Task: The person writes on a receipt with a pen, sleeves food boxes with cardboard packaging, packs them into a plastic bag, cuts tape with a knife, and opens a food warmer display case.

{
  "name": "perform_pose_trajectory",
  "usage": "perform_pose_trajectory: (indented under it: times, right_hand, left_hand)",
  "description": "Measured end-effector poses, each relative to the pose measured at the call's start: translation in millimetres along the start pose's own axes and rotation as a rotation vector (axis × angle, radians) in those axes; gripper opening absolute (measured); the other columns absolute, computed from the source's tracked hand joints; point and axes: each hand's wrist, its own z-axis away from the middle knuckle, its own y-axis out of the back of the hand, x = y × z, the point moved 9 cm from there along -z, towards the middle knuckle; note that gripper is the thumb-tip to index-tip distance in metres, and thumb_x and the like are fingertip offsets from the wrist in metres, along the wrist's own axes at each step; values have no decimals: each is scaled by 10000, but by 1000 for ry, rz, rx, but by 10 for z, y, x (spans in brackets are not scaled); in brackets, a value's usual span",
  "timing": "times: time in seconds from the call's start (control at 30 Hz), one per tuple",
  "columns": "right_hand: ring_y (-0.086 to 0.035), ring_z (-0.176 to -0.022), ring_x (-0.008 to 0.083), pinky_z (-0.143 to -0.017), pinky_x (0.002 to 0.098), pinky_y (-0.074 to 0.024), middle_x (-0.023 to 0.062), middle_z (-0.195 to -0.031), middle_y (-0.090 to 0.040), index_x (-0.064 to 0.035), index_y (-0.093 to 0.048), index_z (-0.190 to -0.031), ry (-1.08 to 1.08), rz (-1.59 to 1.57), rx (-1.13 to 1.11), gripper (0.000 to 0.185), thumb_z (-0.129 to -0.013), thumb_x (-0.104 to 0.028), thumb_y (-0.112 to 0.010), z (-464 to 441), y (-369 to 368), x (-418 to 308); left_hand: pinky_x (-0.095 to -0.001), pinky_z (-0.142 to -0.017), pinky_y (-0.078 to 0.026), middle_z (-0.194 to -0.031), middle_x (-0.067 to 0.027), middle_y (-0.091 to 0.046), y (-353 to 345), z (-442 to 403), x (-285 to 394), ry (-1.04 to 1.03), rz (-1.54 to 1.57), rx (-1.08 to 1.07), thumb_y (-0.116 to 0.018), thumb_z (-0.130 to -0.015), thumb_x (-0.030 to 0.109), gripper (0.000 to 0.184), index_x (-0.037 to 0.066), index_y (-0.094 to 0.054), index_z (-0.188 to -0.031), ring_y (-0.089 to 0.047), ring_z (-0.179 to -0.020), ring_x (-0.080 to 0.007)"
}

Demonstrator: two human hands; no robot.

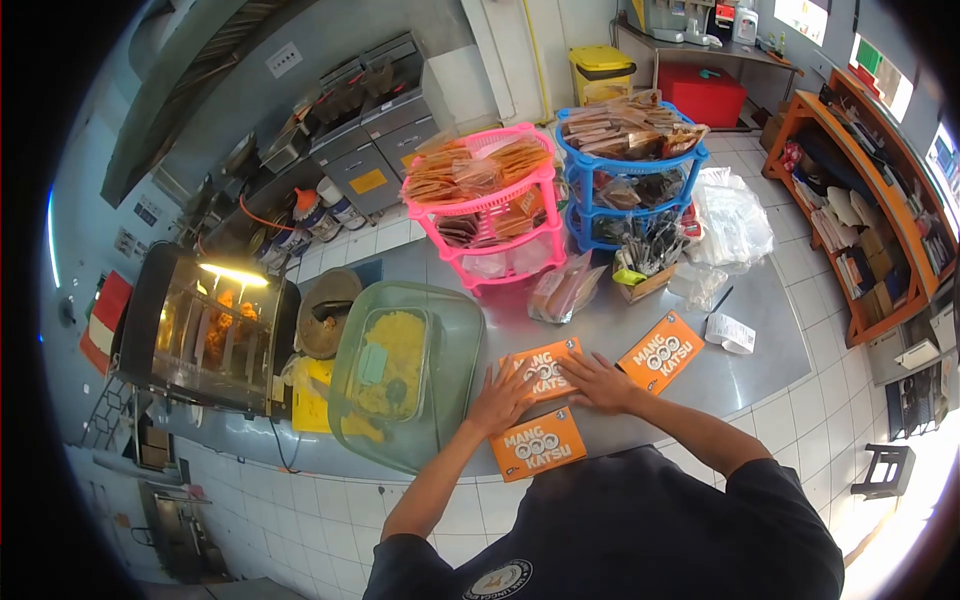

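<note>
Both my hands rest on an orange "Mang Katsu" box [543, 362] on the metal table. My left hand [502, 398] lies on its left side with the fingers stretched out. On the box's right side is my right hand [598, 384], palm down and fingers spread. A second orange box [538, 444] lies nearer my body, at the table's front edge. To the right of my right hand a third orange box [661, 352] lies at an angle. All three boxes look closed.
A green tub [460, 345] with yellow food stands left, beside a lit display warmer [215, 335]. Pink [480, 205] and blue [632, 165] tiered racks hold packets at the back. A paper receipt [731, 333] and plastic bags [730, 220] lie right.
</note>
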Motion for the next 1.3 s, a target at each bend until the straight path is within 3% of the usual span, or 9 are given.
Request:
perform_pose_trajectory:
  times: [0.13,0.23,0.33,0.37,0.53,0.7,0.9,1.2,1.3]
  right_hand:
    - [-278,-1481,283,-1130,467,-368,115,-1576,-342,-49,-464,-1436,-45,219,-59,550,-998,-377,-522,35,20,-95]
    - [-561,-1263,279,-1019,401,-474,133,-1399,-563,-34,-575,-1319,-168,-306,119,428,-959,-265,-604,117,8,106]
    - [-698,-979,254,-901,373,-536,112,-1084,-721,-35,-696,-1093,-497,-505,210,245,-930,-205,-628,362,523,485]
    - [-719,-860,249,-831,370,-556,97,-890,-740,-43,-733,-950,-492,-581,520,145,-901,-144,-641,477,885,705]
    - [-695,-770,270,-741,374,-522,164,-863,-718,-13,-670,-1048,-996,-462,1131,234,-953,-218,-609,1230,1656,2816]
    - [-664,-915,355,-827,443,-514,207,-913,-706,-60,-707,-1103,-1163,-417,895,314,-908,-300,-656,1247,999,4389]
    - [-593,-1055,420,-940,459,-483,270,-1059,-626,-89,-736,-1059,-1252,-336,877,346,-900,-389,-668,897,1012,4635]
    - [-606,-1020,368,-898,434,-500,250,-1124,-581,5,-707,-984,-1363,-405,782,255,-909,-239,-690,864,896,4642]
    - [-618,-991,325,-865,401,-507,235,-1126,-567,23,-683,-986,-1170,-534,1197,249,-935,-221,-667,1036,991,4187]
  left_hand:
    - [-657,-1183,-105,-1636,-72,-223,86,-9,93,44,-38,-36,-425,-985,585,641,201,-437,-1498,-83,-1527,-332]
    - [-636,-1172,-182,-1536,-161,-364,190,-63,240,-60,-91,88,-648,-887,514,628,127,-572,-1376,-234,-1474,-373]
    - [-577,-1145,-287,-1389,-200,-466,321,-203,323,-123,107,255,-746,-820,344,512,44,-629,-1218,-374,-1376,-375]
    - [-559,-1130,-314,-1345,-201,-478,271,-245,339,-117,132,283,-748,-810,311,469,34,-627,-1169,-402,-1340,-375]
    - [-517,-1091,-384,-1240,-193,-511,200,-455,478,-115,136,393,-736,-798,221,302,28,-610,-993,-480,-1241,-384]
    - [-521,-1087,-388,-1210,-182,-519,296,-567,588,-83,80,386,-735,-799,209,304,43,-587,-1005,-491,-1226,-385]
    - [-522,-1112,-371,-1245,-167,-495,208,-627,548,-25,66,316,-742,-799,223,330,72,-583,-1046,-477,-1250,-377]
    - [-520,-1121,-366,-1269,-149,-475,192,-668,552,-8,68,271,-757,-790,225,368,91,-575,-1080,-468,-1261,-370]
    - [-522,-1118,-367,-1274,-150,-467,151,-660,535,-22,69,281,-768,-780,217,390,92,-562,-1087,-468,-1259,-368]
